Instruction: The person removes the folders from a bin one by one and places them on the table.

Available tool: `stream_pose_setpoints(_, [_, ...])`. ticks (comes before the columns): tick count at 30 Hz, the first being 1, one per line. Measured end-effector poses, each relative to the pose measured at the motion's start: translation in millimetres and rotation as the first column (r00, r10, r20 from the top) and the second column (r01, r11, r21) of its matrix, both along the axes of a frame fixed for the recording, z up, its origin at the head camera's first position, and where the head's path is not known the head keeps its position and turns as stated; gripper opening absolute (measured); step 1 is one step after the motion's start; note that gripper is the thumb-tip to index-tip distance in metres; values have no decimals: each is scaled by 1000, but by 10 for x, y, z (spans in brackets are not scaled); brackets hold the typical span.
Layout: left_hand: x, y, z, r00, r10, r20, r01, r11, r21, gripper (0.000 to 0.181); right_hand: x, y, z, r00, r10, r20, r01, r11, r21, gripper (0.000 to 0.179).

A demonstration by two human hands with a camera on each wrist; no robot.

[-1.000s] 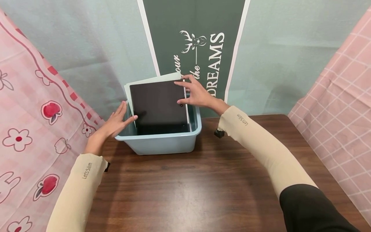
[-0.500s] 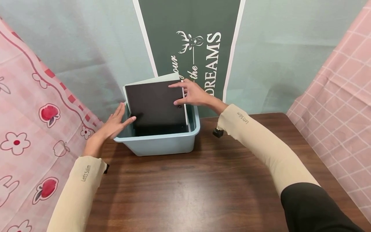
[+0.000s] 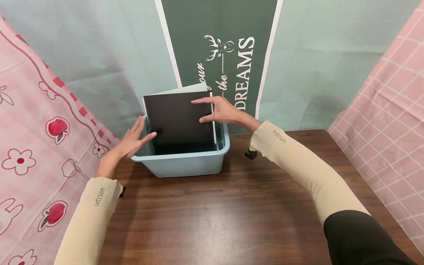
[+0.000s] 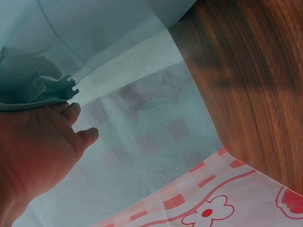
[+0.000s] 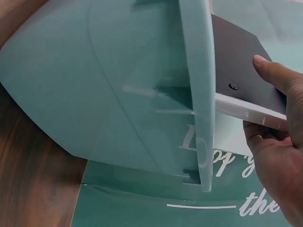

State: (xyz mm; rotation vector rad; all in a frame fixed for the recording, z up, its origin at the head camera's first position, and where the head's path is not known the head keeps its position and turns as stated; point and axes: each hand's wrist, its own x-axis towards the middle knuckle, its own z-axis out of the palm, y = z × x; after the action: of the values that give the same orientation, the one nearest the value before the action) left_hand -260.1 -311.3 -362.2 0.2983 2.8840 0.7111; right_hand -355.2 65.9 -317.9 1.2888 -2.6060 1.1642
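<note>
A light blue plastic tub [image 3: 188, 165] stands on the table against the back cloth. Inside it a black folder [image 3: 175, 117] with a white edge leans upright, and a pale sheet-like item [image 3: 195, 87] shows behind its top. My right hand [image 3: 223, 109] holds the folder's right edge, thumb on the front and index finger stretched across the face. In the right wrist view, the other fingers of the right hand [image 5: 284, 137] go behind that edge. My left hand [image 3: 132, 139] rests at the tub's left rim [image 4: 35, 105], fingers extended and thumb overlapping the folder's left edge.
The brown wooden table [image 3: 212, 221] extends in front and to the right of the tub. A pink printed cloth [image 3: 39, 154] hangs on the left, a pink checked cloth [image 3: 387, 110] on the right. A green cloth panel [image 3: 218, 22] with lettering hangs behind.
The black folder has shifted slightly left, covering more of the pale item behind it. My right hand has slid a little lower, its index finger straighter. The left hand stays put.
</note>
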Motion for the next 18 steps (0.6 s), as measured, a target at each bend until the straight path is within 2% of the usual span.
stream_pose_setpoints(10, [-6, 13, -4, 1000, 1, 4, -1, 1000, -18, 95, 33, -7, -90, 1000, -28, 5, 29, 997, -73, 65])
stream_pose_setpoints(18, [-13, 21, 13, 999, -15, -48, 11, 997, -81, 94, 65, 0, -180, 996, -81, -30, 77, 992, -101, 67])
